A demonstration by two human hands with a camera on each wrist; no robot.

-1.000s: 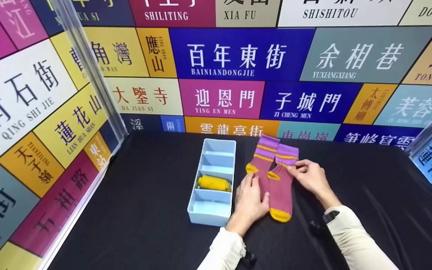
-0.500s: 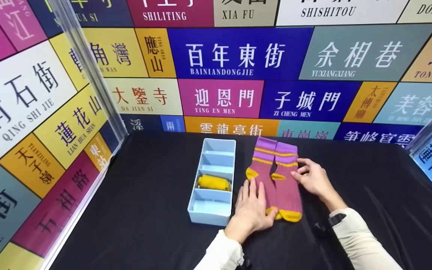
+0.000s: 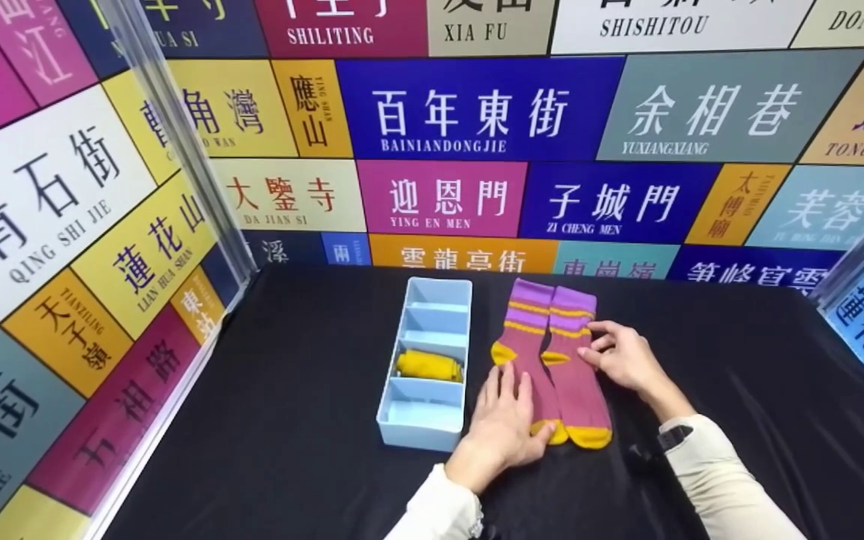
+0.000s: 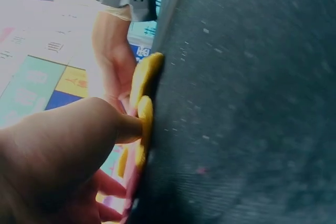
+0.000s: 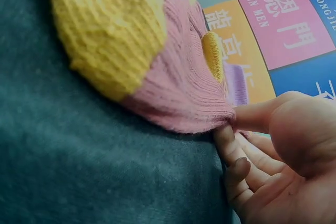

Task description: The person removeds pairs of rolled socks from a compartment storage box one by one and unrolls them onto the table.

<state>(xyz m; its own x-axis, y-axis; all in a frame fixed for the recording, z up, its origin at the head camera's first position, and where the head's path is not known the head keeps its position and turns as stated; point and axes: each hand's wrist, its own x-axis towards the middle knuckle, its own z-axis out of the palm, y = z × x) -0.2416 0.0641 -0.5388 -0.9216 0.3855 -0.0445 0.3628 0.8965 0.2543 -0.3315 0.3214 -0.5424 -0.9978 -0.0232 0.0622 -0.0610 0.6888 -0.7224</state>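
Two mauve socks lie side by side on the black cloth in the head view, with purple cuffs, yellow stripes, heels and toes. My left hand (image 3: pixel 505 420) rests on the left sock (image 3: pixel 526 337), fingers extended along its foot and thumb at its yellow toe. In the left wrist view, the thumb touches that toe (image 4: pixel 145 114). At the outer edge of the right sock (image 3: pixel 576 390), below its striped cuff, is my right hand (image 3: pixel 627 360). The right wrist view shows its thumb and index finger pinching the mauve knit (image 5: pixel 184 103).
A light blue divided box (image 3: pixel 423 436) stands left of the socks, close to my left hand. One of its compartments holds a rolled yellow cloth item (image 3: pixel 429 365). Behind the table rises a wall (image 3: pixel 477 105) of colourful sign panels.
The right sock's toe has swung to the right, and the left sock's toe now shows beside it. The socks lie straighter and more parallel. My left hand has slid slightly towards the toes.
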